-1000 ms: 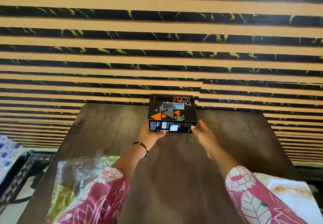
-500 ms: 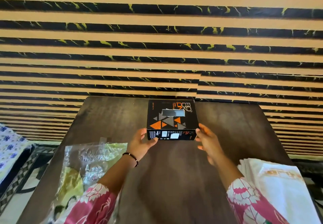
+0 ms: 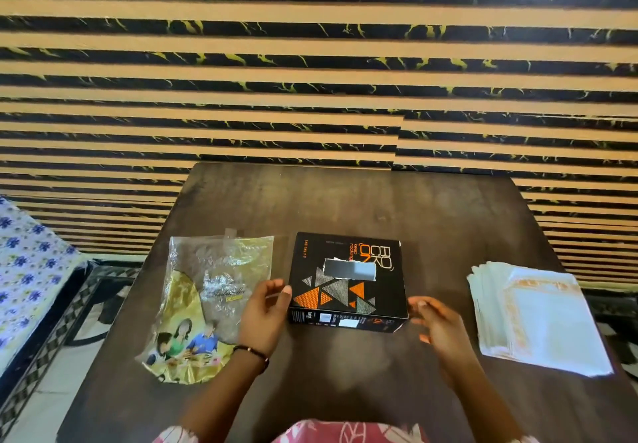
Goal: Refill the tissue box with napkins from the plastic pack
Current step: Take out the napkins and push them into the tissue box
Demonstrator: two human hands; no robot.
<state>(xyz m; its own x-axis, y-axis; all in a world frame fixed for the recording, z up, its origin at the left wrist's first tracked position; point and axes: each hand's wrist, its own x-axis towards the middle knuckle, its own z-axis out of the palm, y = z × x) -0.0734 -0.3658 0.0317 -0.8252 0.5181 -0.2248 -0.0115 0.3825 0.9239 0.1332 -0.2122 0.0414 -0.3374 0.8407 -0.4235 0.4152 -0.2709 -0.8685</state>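
Two bare hands flank a black tissue box (image 3: pixel 347 280) that lies flat near the middle of a dark wooden table (image 3: pixel 379 201). The box is printed with orange and grey dotted triangles, white and orange lettering near its far edge, and has a rough rectangular slot torn in its top face showing grey inside; small white labels sit on its near side wall. Left of the box, just beside it, lies a flattened clear-and-gold plastic pack (image 3: pixel 203 304) with a picture of people on its lower part. Right of the box, well apart, rests a stack of white napkins (image 3: pixel 538 318) with faint orange borders.

The left hand (image 3: pixel 264 318), a dark bracelet at its wrist, has fingers spread and fingertips at the box's left edge, holding nothing. The right hand (image 3: pixel 438 325) hovers at the box's near right corner, fingers loosely spread, nothing held.
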